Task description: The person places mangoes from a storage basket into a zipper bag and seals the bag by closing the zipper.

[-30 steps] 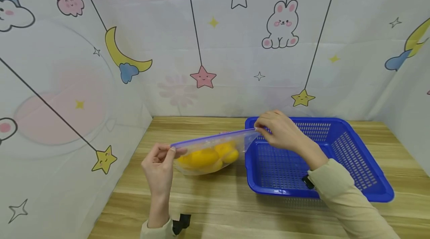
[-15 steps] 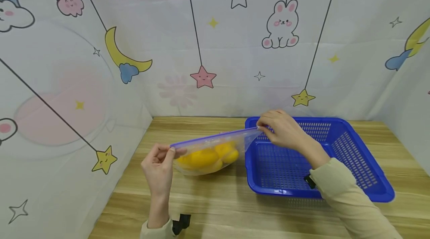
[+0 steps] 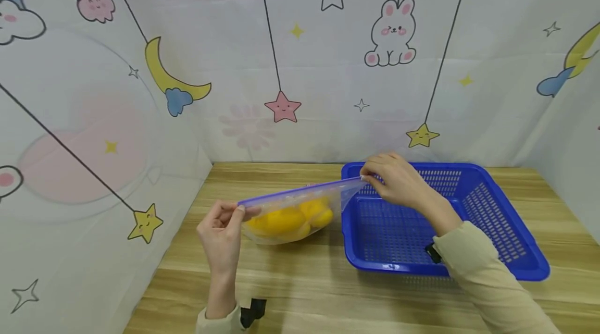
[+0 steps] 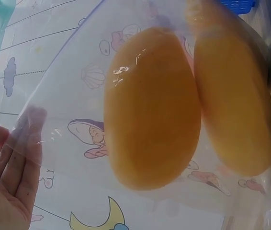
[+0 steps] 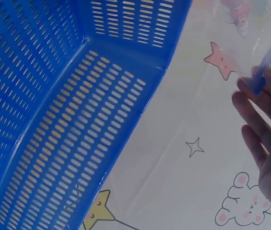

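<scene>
A clear zip bag [image 3: 290, 230] with a purple zip edge [image 3: 300, 192] slants above the table, its right end higher. Inside it lie several smooth yellow oval fruits [image 3: 281, 221]; the left wrist view shows one large fruit [image 4: 152, 110] close up, and printed cartoon figures on the plastic. My left hand [image 3: 220, 235] pinches the bag's left top corner between thumb and fingers. At the other end, my right hand [image 3: 394, 180] pinches the tip of the zip edge, over the near-left rim of the basket. The right wrist view shows that purple tip between the fingers [image 5: 253, 112].
A blue plastic basket [image 3: 351, 258] with slotted walls stands on the right, just beside the bag. Wood-grain table [image 3: 300, 297] lies under everything. A white cloth [image 3: 323, 131] printed with stars and rabbits hangs behind and at both sides.
My right hand has shifted slightly to the right, with the zip tip still pinched. My left hand and the fruits have stayed in place.
</scene>
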The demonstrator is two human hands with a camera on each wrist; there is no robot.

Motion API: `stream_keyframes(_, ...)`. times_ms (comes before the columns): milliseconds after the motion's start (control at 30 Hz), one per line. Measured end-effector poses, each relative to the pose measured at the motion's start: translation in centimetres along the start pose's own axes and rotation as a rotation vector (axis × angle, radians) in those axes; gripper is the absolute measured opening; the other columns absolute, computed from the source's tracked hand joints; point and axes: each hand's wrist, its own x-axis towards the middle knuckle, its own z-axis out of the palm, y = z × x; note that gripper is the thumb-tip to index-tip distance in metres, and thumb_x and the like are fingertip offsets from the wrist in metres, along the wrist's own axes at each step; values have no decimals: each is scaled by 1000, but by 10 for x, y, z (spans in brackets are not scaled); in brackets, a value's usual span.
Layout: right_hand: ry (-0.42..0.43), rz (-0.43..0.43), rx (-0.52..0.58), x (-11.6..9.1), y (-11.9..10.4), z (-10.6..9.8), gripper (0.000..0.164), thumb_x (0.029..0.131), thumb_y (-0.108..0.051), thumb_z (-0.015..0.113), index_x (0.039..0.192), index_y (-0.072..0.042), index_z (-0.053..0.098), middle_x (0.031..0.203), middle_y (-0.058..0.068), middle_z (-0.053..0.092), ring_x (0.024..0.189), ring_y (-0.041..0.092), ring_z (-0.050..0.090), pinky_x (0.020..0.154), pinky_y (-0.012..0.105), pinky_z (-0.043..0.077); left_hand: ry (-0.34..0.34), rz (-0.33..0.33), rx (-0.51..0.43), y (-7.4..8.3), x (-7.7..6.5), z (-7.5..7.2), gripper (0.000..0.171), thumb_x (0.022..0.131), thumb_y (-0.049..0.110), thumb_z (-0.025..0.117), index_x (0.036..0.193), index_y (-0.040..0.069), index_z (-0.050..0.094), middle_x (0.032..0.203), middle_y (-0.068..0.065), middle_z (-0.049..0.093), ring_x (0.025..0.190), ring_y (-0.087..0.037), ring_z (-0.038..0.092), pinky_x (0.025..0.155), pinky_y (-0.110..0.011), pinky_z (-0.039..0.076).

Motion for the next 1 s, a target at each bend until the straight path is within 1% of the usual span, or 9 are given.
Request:
stream_keyframes(133,-12,68,-6,-2,-3,-1,8,90,-17,65,94,-14,71,94,1,71,93,23,64,90,48,45,-22,-11,-5,1,0,0,13,90,-4,59,80,-12,60,74,6,75,70,-13,73,71,-24,59)
stream_keyframes(333,-39,153,-6,-8,-13,-4,11,89,-18,66,98,-15,72,99,2,71,98,26,61,91,50,44,-40,26,-72,1,-1,2,11,89,-6,59,81,-14,60,75,0,75,69,-13,73,71,-21,58)
stream_keyframes(433,14,163,-22,-9,-22,-7,14,88,-16,66,100,-12,71,100,4,70,99,28,62,89,49,46,-38,9,-69,1,-2,2,11,89,-6,59,80,-13,60,74,0,75,69,-14,73,71,-22,58)
stream_keyframes(500,69,187,-13,-9,-31,-8,15,87,-12,66,101,-10,71,98,5,70,93,27,63,81,44,50,-34,-9,-57,2,-1,2,12,89,-6,60,80,-13,60,73,1,75,69,-15,73,71,-23,59)
stream_keyframes(600,114,277,77,-7,-49,-10,16,88,-10,62,102,-9,70,87,3,67,76,20,60,65,35,50,-30,-10,-53,3,-1,1,12,88,-6,60,79,-13,60,73,2,75,68,-14,73,71,-23,59)
stream_keyframes(667,119,347,161,-5,-61,-11,17,90,-13,59,104,-10,69,82,1,66,70,14,57,59,29,46,-30,3,-64,3,-1,1,12,88,-7,60,79,-14,59,73,1,75,69,-13,73,71,-23,59)
stream_keyframes(767,100,417,271,-3,-80,-9,20,93,-18,58,110,-14,68,78,-2,67,66,9,57,58,25,45,-32,15,-79,3,0,1,12,88,-7,60,78,-14,59,74,0,75,69,-13,73,71,-22,59)
stream_keyframes(867,106,438,331,1,-95,-4,21,93,-19,59,111,-15,67,79,-2,70,67,8,61,59,25,48,-31,15,-84,3,1,1,12,88,-7,60,78,-14,59,74,0,75,69,-13,73,73,-22,59)
stream_keyframes(1000,153,498,373,3,-109,3,12,92,-20,61,98,-13,68,75,-1,71,63,8,62,56,25,48,-35,16,-83,3,1,2,12,87,-7,60,78,-15,59,73,0,75,69,-13,73,75,-22,58)
